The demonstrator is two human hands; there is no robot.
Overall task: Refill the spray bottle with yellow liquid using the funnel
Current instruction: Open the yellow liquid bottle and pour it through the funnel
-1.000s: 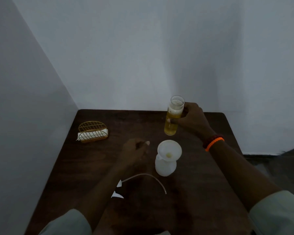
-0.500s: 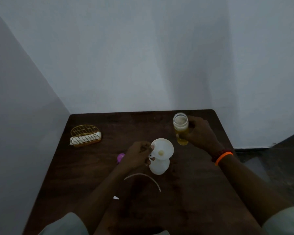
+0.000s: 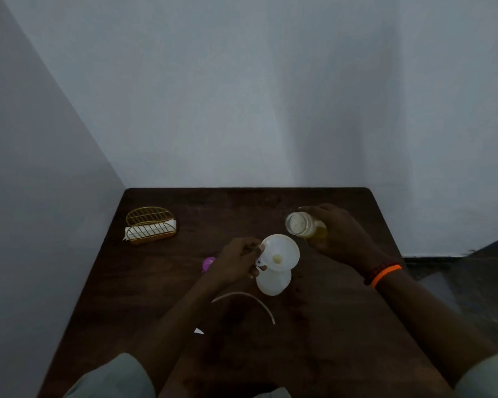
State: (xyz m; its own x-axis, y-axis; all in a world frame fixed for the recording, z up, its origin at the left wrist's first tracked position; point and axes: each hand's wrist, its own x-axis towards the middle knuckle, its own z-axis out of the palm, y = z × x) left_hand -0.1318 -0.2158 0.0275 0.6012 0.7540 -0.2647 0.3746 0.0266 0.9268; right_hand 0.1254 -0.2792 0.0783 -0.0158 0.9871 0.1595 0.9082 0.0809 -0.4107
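A white funnel (image 3: 281,252) sits in the neck of a white spray bottle (image 3: 272,282) standing mid-table. My left hand (image 3: 236,262) pinches the funnel's small side handle at its left rim. A clear glass (image 3: 305,225) holding yellow liquid is tilted with its mouth toward the funnel, just above and right of it. My right hand (image 3: 339,234) is wrapped around the glass. No stream of liquid is visible. A thin curved white tube (image 3: 247,300) lies on the table in front of the bottle.
A gold wire napkin holder (image 3: 150,225) with white napkins stands at the back left of the dark wooden table (image 3: 328,340). A small purple piece (image 3: 208,263) lies left of my left hand. Walls close in at the left and back.
My left hand moved to the funnel and took its handle. My right hand brought the glass down and tilted it toward the funnel. The view dropped lower over the table.
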